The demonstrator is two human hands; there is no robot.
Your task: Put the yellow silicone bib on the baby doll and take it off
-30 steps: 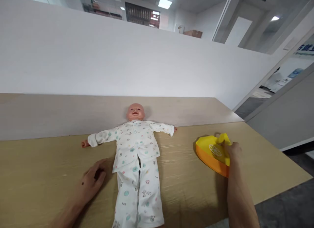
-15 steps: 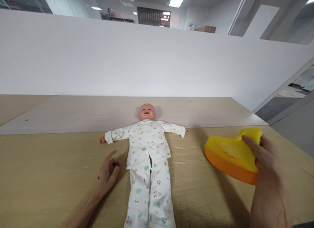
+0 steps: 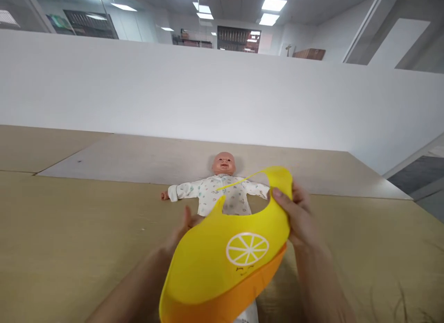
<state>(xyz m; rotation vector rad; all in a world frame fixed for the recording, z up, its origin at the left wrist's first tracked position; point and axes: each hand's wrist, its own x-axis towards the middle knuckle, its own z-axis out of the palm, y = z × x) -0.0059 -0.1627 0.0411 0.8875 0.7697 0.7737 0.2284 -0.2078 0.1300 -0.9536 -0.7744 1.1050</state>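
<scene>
Yellow-orange silicone bib (image 3: 222, 263): right hand (image 3: 301, 216) pinches its neck edge; left hand (image 3: 183, 230) mostly hidden, grip cannot be told. Limp silicone could slip if the pinch loosens.

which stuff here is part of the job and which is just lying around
Part of the job:
- yellow-and-orange bib, held up by the left hand and right hand
- baby doll in printed pajamas

Just there:
- wooden tabletop
- white partition wall

A yellow silicone baby bib (image 3: 215, 267) — white lemon-slice print (image 3: 247, 249), orange pocket (image 3: 225, 301) along the bottom, lifted, tilted.
</scene>
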